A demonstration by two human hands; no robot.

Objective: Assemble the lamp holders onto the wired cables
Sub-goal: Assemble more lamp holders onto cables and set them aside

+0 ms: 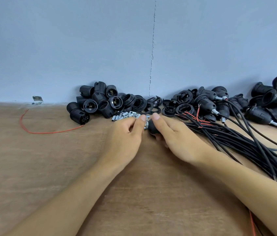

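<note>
Over the wooden tabletop we see both hands meeting near the middle of its far edge. The right hand has its fingers curled round a black domed holder cap, thumb on top. The left hand pinches a small threaded metal tube between thumb and fingertips, right against the cap's neck (the blur keeps us from telling whether the threads have caught). We judge the step in hand to be fitting the tube into the cap, an early stage for this holder, since no cable runs through it yet. The next move calls for a straight start on the thread and a few twists. After that, a single lead has to be drawn from the bundle of black cables, which fans from the right edge toward the far edge with red and black stripped ends facing the hands. That bundle is the main nuisance: its ends lie just beside the right hand and could snag. Finished holders on their cables crowd the far right corner. A heap of ribbed holder bodies sits at the far edge left of centre, loose rings and caps lie between the two heaps, and spare metal tubes are scattered just beyond the left hand. A stray red wire curls well apart toward the left edge, and a small metal bracket stands at the far left edge.
</note>
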